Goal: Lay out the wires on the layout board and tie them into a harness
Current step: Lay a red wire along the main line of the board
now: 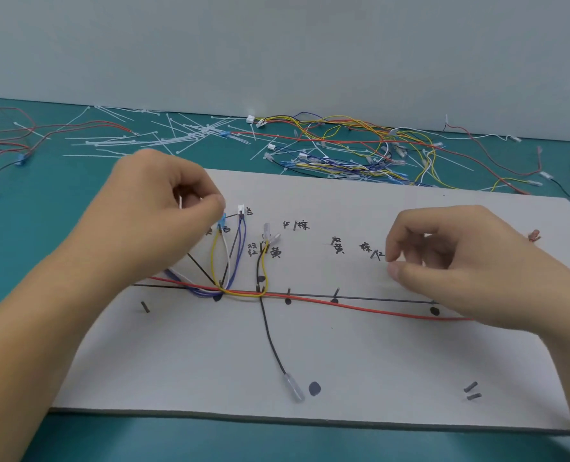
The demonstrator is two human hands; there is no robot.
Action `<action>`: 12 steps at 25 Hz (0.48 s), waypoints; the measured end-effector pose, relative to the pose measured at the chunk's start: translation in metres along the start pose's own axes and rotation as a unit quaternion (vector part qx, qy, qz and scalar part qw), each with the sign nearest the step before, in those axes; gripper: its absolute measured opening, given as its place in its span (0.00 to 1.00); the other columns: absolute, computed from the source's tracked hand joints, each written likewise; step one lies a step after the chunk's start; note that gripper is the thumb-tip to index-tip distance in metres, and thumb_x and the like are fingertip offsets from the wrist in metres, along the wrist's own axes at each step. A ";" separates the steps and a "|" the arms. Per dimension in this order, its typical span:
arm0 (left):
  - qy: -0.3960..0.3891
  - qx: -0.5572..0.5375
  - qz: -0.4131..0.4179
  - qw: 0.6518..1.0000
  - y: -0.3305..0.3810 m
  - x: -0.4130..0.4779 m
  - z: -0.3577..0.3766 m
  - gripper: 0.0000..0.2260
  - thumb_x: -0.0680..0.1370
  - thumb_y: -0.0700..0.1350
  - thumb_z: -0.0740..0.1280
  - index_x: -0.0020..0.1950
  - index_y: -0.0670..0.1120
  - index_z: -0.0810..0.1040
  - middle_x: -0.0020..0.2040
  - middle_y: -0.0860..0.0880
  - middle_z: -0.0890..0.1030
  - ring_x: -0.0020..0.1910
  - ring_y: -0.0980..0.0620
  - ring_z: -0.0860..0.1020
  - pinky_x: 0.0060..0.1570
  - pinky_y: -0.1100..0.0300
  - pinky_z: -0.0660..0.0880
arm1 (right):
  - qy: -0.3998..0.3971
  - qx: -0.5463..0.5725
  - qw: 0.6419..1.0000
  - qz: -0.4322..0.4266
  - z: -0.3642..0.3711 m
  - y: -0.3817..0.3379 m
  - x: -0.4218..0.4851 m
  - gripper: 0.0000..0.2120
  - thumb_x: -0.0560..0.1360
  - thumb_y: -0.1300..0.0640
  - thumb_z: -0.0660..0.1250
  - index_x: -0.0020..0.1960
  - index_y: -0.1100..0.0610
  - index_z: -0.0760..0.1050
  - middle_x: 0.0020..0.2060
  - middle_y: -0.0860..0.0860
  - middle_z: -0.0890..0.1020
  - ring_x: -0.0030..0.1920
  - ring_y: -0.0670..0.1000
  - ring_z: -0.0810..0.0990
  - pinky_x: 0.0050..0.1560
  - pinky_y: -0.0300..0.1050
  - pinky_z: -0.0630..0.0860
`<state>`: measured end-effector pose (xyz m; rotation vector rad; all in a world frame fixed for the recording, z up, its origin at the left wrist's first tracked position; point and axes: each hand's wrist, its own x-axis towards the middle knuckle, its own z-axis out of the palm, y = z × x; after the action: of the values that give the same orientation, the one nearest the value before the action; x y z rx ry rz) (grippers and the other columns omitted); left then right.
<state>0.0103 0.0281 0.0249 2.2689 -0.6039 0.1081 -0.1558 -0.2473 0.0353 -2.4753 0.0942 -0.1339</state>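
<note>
Head view looks down on a grey layout board point(343, 368) lying on a teal table point(27, 228). The board is marked with drawn lines, dots and handwritten labels and studded with short dark pegs point(145, 306). At about ten o'clock on the board the left hand point(157, 211) pinches a blue terminal point(222, 223) between thumb and forefinger, the other fingers curled in. A yellow wire point(213, 258) and a white one drop from that terminal to the horizontal line. Just beside it, toward one o'clock, a white connector point(241, 208) sits with blue-violet wires looping down to the same junction. A red wire point(360, 306) runs along the horizontal line from nine o'clock toward three o'clock and passes under the right hand point(460, 261). That hand is over the board at three o'clock with loosely curled fingers; whether it has hold of anything I cannot tell. A black wire point(270, 341) descends from the middle toward six o'clock, ending in a clear sleeve. Beyond the board, white cable ties point(177, 138) lie scattered at eleven o'clock and a tangle of loose wires point(360, 148) at one o'clock.
</note>
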 end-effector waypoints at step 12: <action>-0.077 -0.006 0.035 0.996 0.000 -0.001 0.004 0.16 0.78 0.52 0.70 0.34 0.45 0.81 0.23 0.52 0.68 0.23 0.55 0.64 0.23 0.68 0.62 | -0.080 -0.040 0.993 -0.080 0.039 -0.014 0.005 0.07 0.74 0.56 0.74 0.47 0.44 0.83 0.40 0.43 0.78 0.40 0.45 0.78 0.39 0.32 0.70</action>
<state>0.0091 0.0255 0.0223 2.2591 -0.7641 -0.0359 -0.1461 -0.2125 0.0135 -2.5618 -0.1707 0.0017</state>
